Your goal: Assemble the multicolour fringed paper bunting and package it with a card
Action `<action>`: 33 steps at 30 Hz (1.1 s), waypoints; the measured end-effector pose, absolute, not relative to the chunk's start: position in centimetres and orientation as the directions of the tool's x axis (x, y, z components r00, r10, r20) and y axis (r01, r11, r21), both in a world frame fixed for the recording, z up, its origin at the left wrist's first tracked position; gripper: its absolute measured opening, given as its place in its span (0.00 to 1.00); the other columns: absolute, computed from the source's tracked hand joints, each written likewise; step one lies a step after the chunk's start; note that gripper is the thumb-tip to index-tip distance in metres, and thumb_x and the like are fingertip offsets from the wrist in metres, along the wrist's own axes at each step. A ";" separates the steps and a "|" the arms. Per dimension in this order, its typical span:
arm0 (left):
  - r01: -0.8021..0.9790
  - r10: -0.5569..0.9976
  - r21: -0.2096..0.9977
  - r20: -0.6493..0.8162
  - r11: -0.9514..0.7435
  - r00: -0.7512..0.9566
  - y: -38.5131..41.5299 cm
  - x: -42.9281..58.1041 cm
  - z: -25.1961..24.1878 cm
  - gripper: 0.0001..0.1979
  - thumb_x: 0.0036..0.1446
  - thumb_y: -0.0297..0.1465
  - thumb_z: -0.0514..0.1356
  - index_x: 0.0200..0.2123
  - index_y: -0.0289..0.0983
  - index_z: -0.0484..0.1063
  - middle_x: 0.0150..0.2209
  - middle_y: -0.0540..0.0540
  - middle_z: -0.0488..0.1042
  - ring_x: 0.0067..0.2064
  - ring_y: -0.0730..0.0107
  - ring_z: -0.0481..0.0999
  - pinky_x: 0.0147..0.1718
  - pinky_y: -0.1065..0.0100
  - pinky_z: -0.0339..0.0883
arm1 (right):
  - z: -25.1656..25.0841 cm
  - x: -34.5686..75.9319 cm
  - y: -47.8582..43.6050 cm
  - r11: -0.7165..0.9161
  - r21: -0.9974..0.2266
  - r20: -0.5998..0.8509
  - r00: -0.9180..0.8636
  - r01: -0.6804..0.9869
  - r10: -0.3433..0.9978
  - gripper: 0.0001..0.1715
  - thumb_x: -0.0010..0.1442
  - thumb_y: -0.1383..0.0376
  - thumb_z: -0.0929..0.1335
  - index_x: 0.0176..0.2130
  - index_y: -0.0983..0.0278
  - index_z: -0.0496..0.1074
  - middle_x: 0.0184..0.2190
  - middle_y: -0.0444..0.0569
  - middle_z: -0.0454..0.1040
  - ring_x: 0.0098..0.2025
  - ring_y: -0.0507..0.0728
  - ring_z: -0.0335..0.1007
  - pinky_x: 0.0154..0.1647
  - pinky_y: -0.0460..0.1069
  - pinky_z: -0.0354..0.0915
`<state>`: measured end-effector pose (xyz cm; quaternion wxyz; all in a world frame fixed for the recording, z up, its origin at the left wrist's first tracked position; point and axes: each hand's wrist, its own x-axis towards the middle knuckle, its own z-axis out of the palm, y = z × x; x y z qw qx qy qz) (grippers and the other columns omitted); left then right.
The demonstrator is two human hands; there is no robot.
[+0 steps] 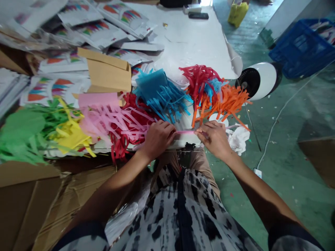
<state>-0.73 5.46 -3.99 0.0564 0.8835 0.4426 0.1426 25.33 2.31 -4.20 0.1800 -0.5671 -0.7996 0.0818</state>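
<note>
A narrow pink tissue paper strip (185, 132) is stretched level between my two hands at the table's front edge. My left hand (160, 136) is closed on its left part, and my right hand (213, 135) pinches it with thumb and fingers. Left of my left hand lie pink fringed tissue paper (101, 109) and red fringes (120, 141). Blue fringed tissue paper (157, 89) rests just beyond my hands. Past my right hand are a red tassel bunch (199, 75) and an orange one (229, 99). Crumpled white paper (238, 139) sits beside my right wrist.
Green fringed paper (22, 129) and yellow fringed paper (73, 134) lie at the table's left. Printed white packets (102, 33) are piled behind a brown cardboard piece (108, 71). A black-and-white fan (261, 80), a cable (278, 113) and a blue crate (295, 45) stand rightward.
</note>
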 end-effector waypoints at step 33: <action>0.646 0.610 0.007 0.334 -0.764 0.718 4.9 -1.6 -2.5 0.10 0.61 0.26 0.59 0.34 0.40 0.81 0.34 0.44 0.80 0.50 0.54 0.76 0.66 0.40 0.57 | -2.8 26.4 -0.3 0.391 0.057 0.304 -0.389 0.918 0.870 0.12 0.65 0.67 0.68 0.47 0.59 0.78 0.48 0.49 0.84 0.60 0.67 0.66 0.62 0.66 0.47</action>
